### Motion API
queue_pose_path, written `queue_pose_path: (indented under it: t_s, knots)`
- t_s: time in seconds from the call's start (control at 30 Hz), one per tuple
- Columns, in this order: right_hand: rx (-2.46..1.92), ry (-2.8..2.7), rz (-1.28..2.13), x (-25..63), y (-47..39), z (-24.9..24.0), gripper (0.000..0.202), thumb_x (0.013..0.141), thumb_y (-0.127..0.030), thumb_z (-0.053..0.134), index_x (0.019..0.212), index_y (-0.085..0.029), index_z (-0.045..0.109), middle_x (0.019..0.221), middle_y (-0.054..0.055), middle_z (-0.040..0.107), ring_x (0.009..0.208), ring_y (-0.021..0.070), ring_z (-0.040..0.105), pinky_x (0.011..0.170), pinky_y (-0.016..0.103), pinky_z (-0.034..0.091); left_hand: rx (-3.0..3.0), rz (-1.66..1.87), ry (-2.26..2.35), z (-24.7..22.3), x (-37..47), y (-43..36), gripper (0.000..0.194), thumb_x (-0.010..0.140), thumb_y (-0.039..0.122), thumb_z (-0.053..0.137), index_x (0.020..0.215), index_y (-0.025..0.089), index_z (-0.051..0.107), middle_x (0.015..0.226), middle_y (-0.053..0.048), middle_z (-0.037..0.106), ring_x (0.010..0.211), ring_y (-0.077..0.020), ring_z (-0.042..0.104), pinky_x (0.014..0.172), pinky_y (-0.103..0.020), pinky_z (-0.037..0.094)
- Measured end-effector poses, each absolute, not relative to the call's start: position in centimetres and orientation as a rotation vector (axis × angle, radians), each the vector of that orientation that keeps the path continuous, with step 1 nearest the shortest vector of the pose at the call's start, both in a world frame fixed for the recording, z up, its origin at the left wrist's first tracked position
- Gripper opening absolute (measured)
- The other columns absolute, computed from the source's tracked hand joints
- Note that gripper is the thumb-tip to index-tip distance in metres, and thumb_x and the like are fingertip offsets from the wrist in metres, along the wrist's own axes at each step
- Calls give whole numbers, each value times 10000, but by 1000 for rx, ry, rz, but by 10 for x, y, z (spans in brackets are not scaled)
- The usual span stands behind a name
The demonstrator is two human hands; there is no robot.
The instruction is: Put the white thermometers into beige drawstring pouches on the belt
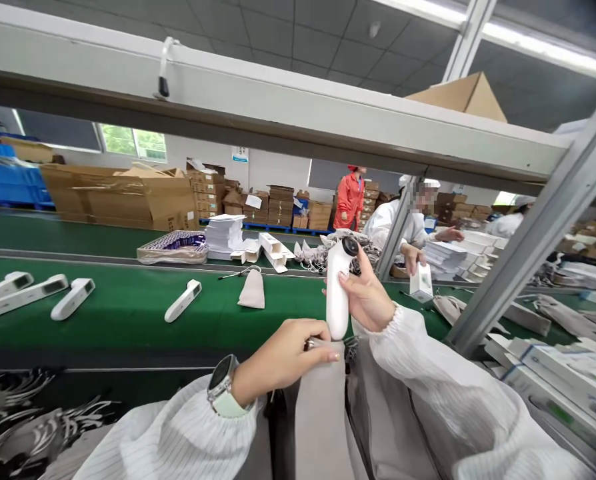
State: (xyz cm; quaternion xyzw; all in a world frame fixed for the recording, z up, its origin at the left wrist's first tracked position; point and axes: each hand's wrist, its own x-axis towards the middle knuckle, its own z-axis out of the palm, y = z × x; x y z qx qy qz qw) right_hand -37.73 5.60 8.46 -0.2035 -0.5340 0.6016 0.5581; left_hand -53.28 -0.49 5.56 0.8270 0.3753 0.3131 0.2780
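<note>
One white, rounded plastic device, upright at the mouth of a long grey fabric pouch.
The right hand is half curled, thumb and fingers around the device; the left hand, nearly closed, pinches the pouch's rim. From that rim, a shallow, plastic-wrapped tray of small purple pieces sits at 10 o'clock, four similar white devices lie on the green belt at 9, and a slanting grey metal post at 2 blocks part of the view.
</note>
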Motion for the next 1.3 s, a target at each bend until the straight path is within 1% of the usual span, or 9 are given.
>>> queue_pose_path:
  t_s: [0.17,0.3,0.5,0.67,0.8,0.93,1.03,1.13,1.3]
  knots:
    - [-391,-1193,1436,-374,58,78,788,627,-191,680,1201,-452,207,817,-46,547,731,158,578,647,351,480,2206,918,989,51,-530,-5,148,799,291,491,725,178,548,749,29,457,669,-99,429,605,-195,309]
    - [-541,-1426,1575,-380,48,54,299,688,-400,618,910,-268,468,724,-43,498,576,80,498,506,214,423,2156,1166,1085,52,-532,-1,171,816,304,460,748,171,544,776,13,404,695,-106,421,623,-200,338]
    - [-919,-1917,1396,-365,41,33,569,692,-683,359,670,-145,543,448,-38,398,377,63,343,345,186,237,2176,1126,1278,57,-544,-1,201,805,348,454,759,175,545,784,7,434,681,-111,437,586,-196,343]
    - [-995,-1652,984,-322,61,38,575,664,-675,411,845,-148,550,443,-53,406,371,60,292,369,192,222,2008,645,1237,69,-553,-17,357,805,415,417,586,154,526,478,59,363,439,-69,294,439,-192,223]
    - [-610,-1981,1258,-343,35,22,660,498,-574,654,996,-163,518,679,1,536,624,130,484,563,252,385,1859,955,1040,72,-540,-29,303,840,364,388,702,167,572,512,57,359,439,-60,318,437,-173,258]
    - [-483,-1597,1492,-374,14,15,430,506,-288,712,863,-209,486,715,-16,519,648,128,479,600,264,384,1932,1128,716,67,-533,-26,410,838,442,374,657,172,623,707,-25,508,679,-133,503,650,-244,407]
    - [-237,-1137,1712,-371,23,27,311,566,-347,587,818,-223,454,607,-33,441,594,121,430,583,275,369,1946,1330,752,54,-530,-12,375,832,471,367,910,189,602,1011,-66,531,976,-202,476,872,-322,355]
    - [-57,-985,1789,-358,33,43,303,538,-411,522,767,-232,439,500,-53,288,555,125,365,557,275,348,2095,1072,856,34,-517,-1,479,746,395,557,1167,197,442,1161,-62,483,1044,-199,440,899,-308,332]
    - [-153,-1025,1701,-346,31,52,308,545,-476,478,745,-256,395,488,-57,181,519,137,280,501,273,290,2154,815,1027,14,-496,-2,284,841,341,401,722,147,572,651,17,511,622,-109,462,611,-206,367]
